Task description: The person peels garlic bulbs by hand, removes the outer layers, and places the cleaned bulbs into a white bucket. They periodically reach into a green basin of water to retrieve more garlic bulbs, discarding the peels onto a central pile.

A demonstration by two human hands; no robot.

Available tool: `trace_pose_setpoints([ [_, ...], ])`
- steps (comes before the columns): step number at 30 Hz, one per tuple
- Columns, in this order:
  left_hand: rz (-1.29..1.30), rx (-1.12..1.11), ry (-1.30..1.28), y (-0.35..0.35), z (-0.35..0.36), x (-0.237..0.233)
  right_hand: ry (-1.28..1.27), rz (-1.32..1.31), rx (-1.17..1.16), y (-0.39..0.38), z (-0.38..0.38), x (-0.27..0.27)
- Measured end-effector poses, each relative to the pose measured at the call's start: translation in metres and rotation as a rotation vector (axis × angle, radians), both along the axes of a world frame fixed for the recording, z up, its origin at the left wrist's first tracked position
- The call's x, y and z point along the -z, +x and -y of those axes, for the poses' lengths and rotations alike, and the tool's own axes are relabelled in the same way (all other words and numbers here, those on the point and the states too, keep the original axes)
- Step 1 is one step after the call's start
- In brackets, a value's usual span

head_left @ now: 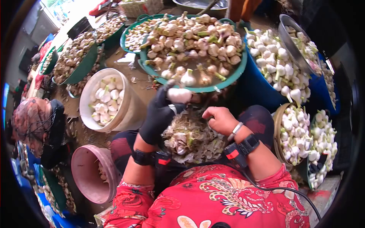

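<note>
My left hand [159,114], in a black glove with pale bands on the fingers, is closed around a whitish garlic bulb [179,95] just below the rim of a wide teal tub [224,84]. Bare and curled, my right hand [221,119] is a little to the right of the bulb and apart from it. Whatever its fingers may pinch is too hidden to make out. Under both hands, between my knees, lies a heap of papery garlic skins [195,138]. Unpeeled garlic bulbs [190,43] with stems fill much of the tub.
To the left stand a white bucket [131,102] of cleaned garlic and a pink bucket [85,171] with a few pieces. A blue tub [254,81] and a basket [278,131] heaped with white bulbs are at the right. Another person [34,125] is at far left.
</note>
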State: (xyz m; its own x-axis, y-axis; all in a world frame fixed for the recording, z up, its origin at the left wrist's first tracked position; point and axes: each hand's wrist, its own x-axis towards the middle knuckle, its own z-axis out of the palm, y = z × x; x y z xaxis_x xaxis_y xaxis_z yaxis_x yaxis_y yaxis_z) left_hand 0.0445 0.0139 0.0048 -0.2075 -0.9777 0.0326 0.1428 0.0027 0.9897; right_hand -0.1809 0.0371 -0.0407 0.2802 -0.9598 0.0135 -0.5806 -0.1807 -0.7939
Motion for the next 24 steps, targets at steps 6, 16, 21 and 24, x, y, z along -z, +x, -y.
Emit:
trace_pose_setpoints([
  [6, 0.896, -0.485, -0.311, 0.158, 0.036, -0.045, 0.296, 0.336, 0.196, 0.006, 0.018, -0.023],
  [16, 1.135, 0.09, -0.52, -0.029, 0.134, 0.024, 0.178, 0.245, 0.05, -0.006, 0.032, 0.025],
  [21, 1.292, 0.302, -0.423, -0.058, 0.198, 0.079, 0.098, 0.234, 0.148, -0.019, 0.038, 0.016],
  [24, 1.042, 0.283, -0.141, -0.043, 0.189, 0.066, 0.083, 0.34, 0.24, -0.019, 0.04, 0.016],
])
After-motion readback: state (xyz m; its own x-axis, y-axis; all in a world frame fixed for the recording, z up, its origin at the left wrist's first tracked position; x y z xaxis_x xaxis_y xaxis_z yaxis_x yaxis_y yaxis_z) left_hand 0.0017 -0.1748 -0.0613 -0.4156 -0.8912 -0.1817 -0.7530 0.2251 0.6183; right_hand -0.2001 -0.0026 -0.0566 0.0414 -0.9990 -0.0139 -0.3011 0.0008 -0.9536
